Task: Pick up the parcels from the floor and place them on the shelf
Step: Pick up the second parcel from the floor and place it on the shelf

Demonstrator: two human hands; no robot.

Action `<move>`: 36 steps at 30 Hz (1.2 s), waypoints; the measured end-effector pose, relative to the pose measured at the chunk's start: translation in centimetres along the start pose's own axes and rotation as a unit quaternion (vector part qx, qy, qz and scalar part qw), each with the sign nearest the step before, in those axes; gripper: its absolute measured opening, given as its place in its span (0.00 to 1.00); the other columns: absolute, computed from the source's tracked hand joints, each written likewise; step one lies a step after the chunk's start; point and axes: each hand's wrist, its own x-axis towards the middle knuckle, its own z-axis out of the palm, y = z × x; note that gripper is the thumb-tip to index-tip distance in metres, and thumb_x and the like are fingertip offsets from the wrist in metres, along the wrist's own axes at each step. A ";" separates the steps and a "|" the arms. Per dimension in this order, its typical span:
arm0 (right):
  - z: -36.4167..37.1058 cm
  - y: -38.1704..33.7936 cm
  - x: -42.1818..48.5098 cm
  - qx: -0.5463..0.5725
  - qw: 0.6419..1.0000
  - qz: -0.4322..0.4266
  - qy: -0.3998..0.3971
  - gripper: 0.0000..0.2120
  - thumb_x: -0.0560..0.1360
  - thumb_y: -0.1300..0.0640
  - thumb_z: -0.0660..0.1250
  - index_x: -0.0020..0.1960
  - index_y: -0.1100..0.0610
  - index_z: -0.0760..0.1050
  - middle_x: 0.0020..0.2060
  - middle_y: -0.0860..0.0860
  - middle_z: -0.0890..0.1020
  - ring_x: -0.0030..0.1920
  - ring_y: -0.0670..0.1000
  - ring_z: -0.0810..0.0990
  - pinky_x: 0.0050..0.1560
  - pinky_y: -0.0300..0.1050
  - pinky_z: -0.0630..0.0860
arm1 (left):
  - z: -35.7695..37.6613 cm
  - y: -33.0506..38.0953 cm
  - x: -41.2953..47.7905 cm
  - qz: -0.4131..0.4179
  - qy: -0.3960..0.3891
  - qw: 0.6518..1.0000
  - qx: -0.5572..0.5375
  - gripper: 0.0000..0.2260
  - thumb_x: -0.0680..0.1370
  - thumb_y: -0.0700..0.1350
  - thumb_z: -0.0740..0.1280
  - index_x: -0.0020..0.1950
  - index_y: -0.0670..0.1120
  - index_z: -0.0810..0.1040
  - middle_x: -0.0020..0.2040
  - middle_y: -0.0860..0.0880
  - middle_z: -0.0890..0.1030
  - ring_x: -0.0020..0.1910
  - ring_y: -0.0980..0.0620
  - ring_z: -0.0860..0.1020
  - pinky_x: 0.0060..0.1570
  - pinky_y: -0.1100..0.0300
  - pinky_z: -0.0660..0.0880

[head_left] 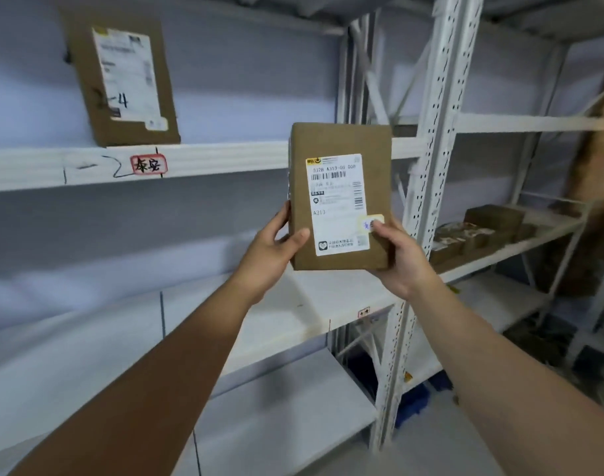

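I hold a small brown cardboard parcel upright in front of the white shelf, its white shipping label facing me. My left hand grips its lower left edge, thumb across the front. At the lower right corner my right hand grips it too, thumb on the label. The parcel hangs in the air at about the level of the upper shelf board's front edge. A second brown parcel with a white label leans upright on that upper board at the left.
A white perforated upright post stands just right of the held parcel. Beyond it, another shelf unit holds several brown boxes. Lower white shelf boards lie beneath my arms. Something blue sits on the floor near the post.
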 end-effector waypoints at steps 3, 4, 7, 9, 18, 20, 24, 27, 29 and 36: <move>0.9 -1.9 1.7 -0.033 0.999 -0.035 -0.007 0.28 0.79 0.59 0.59 0.75 0.43 0.59 0.70 0.52 0.74 0.67 0.57 0.75 0.63 0.60 0.71 | 0.1 2.0 1.8 0.036 0.014 0.999 0.021 0.29 0.79 0.45 0.65 0.78 0.55 0.58 0.65 0.63 0.71 0.67 0.56 0.74 0.61 0.65 0.75; 1.2 -2.4 2.3 -0.055 0.997 -0.051 -0.004 0.27 0.79 0.59 0.58 0.76 0.43 0.58 0.69 0.51 0.75 0.65 0.55 0.76 0.62 0.59 0.72 | 0.2 2.6 2.4 0.043 0.021 0.999 0.026 0.29 0.80 0.44 0.64 0.78 0.55 0.57 0.63 0.64 0.72 0.65 0.57 0.75 0.55 0.72 0.75; 1.8 -4.4 4.1 -0.104 0.989 -0.106 -0.003 0.27 0.80 0.57 0.58 0.76 0.43 0.57 0.62 0.47 0.79 0.60 0.51 0.79 0.59 0.52 0.77 | 0.7 4.3 4.6 0.061 0.038 0.996 0.054 0.29 0.81 0.42 0.63 0.79 0.55 0.55 0.61 0.67 0.71 0.63 0.59 0.75 0.50 0.78 0.74; 1.6 -5.6 6.2 -0.127 0.983 -0.133 -0.005 0.26 0.80 0.56 0.58 0.76 0.43 0.56 0.64 0.47 0.78 0.61 0.49 0.78 0.53 0.42 0.79 | 1.1 4.9 6.5 0.071 0.058 0.993 0.075 0.29 0.81 0.40 0.62 0.79 0.54 0.56 0.58 0.70 0.71 0.60 0.60 0.76 0.57 0.73 0.74; -2.0 -11.6 17.7 -0.191 0.952 -0.232 -0.058 0.27 0.81 0.56 0.59 0.77 0.48 0.56 0.62 0.43 0.77 0.53 0.33 0.78 0.56 0.30 0.77 | 5.2 7.5 17.2 0.137 0.161 0.957 0.198 0.27 0.81 0.40 0.60 0.78 0.56 0.58 0.75 0.53 0.66 0.70 0.51 0.73 0.68 0.53 0.71; -3.5 -12.7 20.4 -0.187 0.951 -0.234 -0.071 0.27 0.81 0.56 0.58 0.78 0.49 0.55 0.64 0.45 0.76 0.52 0.32 0.78 0.52 0.29 0.78 | 6.2 7.6 20.0 0.135 0.170 0.953 0.213 0.27 0.82 0.41 0.60 0.78 0.56 0.58 0.75 0.53 0.66 0.70 0.50 0.72 0.69 0.50 0.71; -6.2 -14.8 25.8 -0.203 0.950 -0.224 -0.082 0.27 0.81 0.56 0.57 0.78 0.48 0.53 0.67 0.47 0.74 0.56 0.38 0.77 0.45 0.24 0.76 | 8.3 8.0 25.2 0.115 0.179 0.951 0.225 0.26 0.82 0.42 0.59 0.79 0.55 0.57 0.75 0.55 0.67 0.69 0.51 0.74 0.66 0.56 0.72; -7.5 -15.8 29.4 -0.220 0.952 -0.193 -0.089 0.27 0.81 0.55 0.57 0.78 0.46 0.54 0.66 0.46 0.76 0.49 0.37 0.78 0.44 0.28 0.79 | 9.3 7.7 28.3 0.087 0.195 0.948 0.235 0.25 0.83 0.43 0.59 0.78 0.56 0.57 0.74 0.55 0.69 0.67 0.50 0.75 0.66 0.51 0.73; -7.9 -16.1 31.4 -0.256 0.945 -0.186 -0.084 0.27 0.81 0.55 0.57 0.78 0.47 0.55 0.65 0.46 0.76 0.51 0.40 0.80 0.47 0.31 0.79 | 9.3 7.3 30.0 0.069 0.209 0.945 0.242 0.26 0.83 0.43 0.59 0.78 0.57 0.57 0.74 0.55 0.69 0.67 0.50 0.75 0.66 0.49 0.72; -8.2 -16.9 36.7 -0.336 0.926 -0.130 -0.114 0.26 0.81 0.58 0.58 0.77 0.48 0.56 0.66 0.50 0.76 0.57 0.49 0.77 0.65 0.47 0.72 | 8.0 6.1 33.9 -0.004 0.191 0.952 0.241 0.24 0.82 0.37 0.59 0.77 0.51 0.61 0.74 0.54 0.69 0.62 0.52 0.75 0.53 0.60 0.75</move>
